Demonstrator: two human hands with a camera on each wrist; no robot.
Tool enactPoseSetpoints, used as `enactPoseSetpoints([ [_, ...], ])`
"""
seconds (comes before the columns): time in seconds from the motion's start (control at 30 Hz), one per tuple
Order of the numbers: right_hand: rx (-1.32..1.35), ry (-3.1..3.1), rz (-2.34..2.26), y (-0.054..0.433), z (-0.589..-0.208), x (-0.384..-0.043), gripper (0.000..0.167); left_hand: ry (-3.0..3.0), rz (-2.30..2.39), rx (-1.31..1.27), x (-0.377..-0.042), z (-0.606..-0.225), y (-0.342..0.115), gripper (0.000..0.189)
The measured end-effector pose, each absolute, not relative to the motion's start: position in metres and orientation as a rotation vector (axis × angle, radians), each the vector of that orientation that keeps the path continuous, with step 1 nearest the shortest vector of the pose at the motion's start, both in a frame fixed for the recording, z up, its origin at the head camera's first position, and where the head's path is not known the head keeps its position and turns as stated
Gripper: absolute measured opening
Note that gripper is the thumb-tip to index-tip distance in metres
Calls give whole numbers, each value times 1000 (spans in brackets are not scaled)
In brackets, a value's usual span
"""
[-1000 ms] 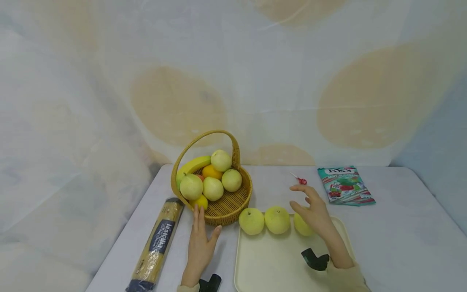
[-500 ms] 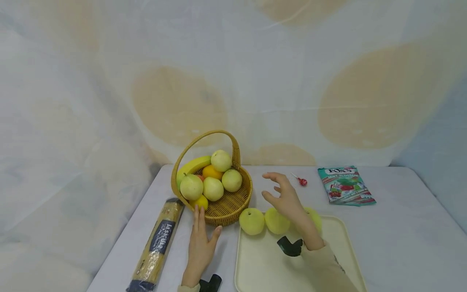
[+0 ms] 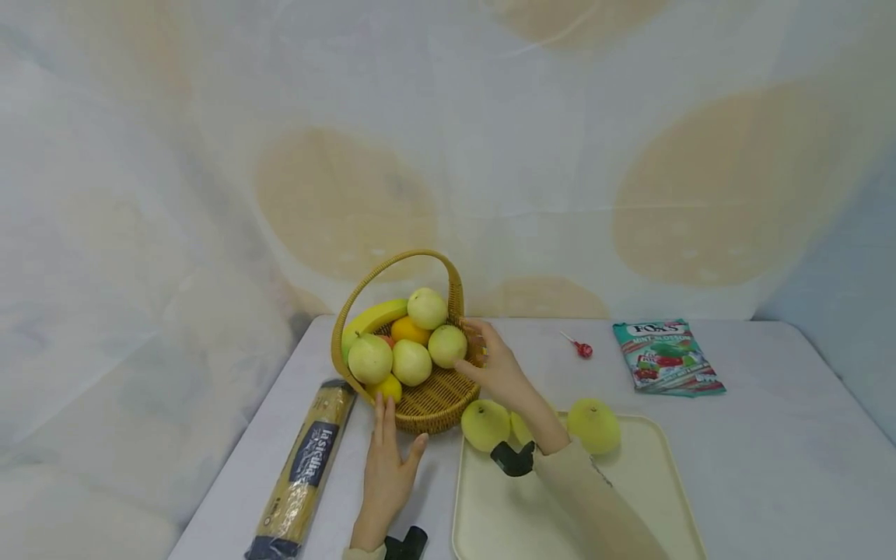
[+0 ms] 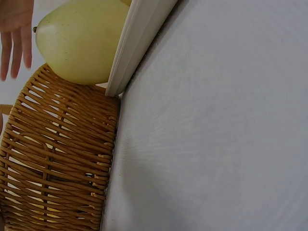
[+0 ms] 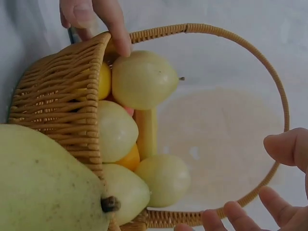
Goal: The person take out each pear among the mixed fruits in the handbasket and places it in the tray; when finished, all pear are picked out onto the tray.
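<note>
Your right hand (image 3: 500,373) is at the basket (image 3: 428,422)

The basket stands on the desk (image 3: 777,435) by the tray (image 3: 497,513), fruit inside. Your right hand has just come left to it, thumb and fingers apart, holding nothing, near a pear (image 3: 446,346). Your left hand (image 3: 388,474) has straight fingers at the near rim. So both hands can work there.

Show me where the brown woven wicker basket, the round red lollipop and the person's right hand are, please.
Brown woven wicker basket (image 3: 430,424): head view, on its front wall.
Round red lollipop (image 3: 584,351): head view, on its candy end.
Right hand (image 3: 500,372): head view, on the back of the hand.
</note>
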State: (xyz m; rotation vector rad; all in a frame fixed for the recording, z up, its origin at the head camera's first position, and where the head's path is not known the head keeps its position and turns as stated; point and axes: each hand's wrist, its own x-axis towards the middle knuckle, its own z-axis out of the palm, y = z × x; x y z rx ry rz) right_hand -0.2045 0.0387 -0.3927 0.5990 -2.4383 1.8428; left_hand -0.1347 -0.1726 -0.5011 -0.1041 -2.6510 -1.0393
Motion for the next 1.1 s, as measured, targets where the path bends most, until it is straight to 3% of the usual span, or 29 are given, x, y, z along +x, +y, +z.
enactPoseSetpoints([
  [0.43, 767, -2638, 1831, 10, -381, -237, 60, -2622, -1030, -101, -135, -502, -172, 81],
  [1.1, 689, -2682, 2073, -35, -390, -264, 58, -2635, -1039, -107, -134, -501, -173, 81],
])
